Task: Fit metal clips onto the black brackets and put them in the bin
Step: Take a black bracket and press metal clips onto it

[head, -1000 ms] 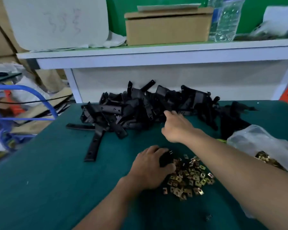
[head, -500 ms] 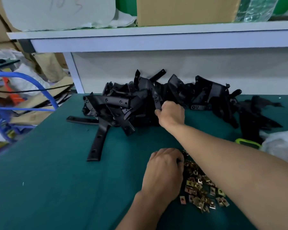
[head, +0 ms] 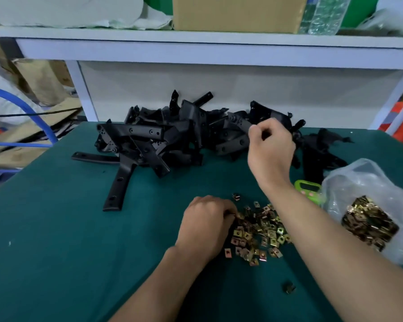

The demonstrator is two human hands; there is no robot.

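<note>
The left hand (head: 205,226) hid its fingertips among the clips (head: 258,231); the cardboard box (head: 237,12) was cut off at the top.

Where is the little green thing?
In the head view, the green thing sits on the right side of the table, between the person's right forearm and the clear bag of gold clips.

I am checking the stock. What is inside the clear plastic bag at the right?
The clear plastic bag holds a heap of gold metal clips. Its crumpled, cloudy folds cover the rest, so anything deeper cannot be seen.
</note>
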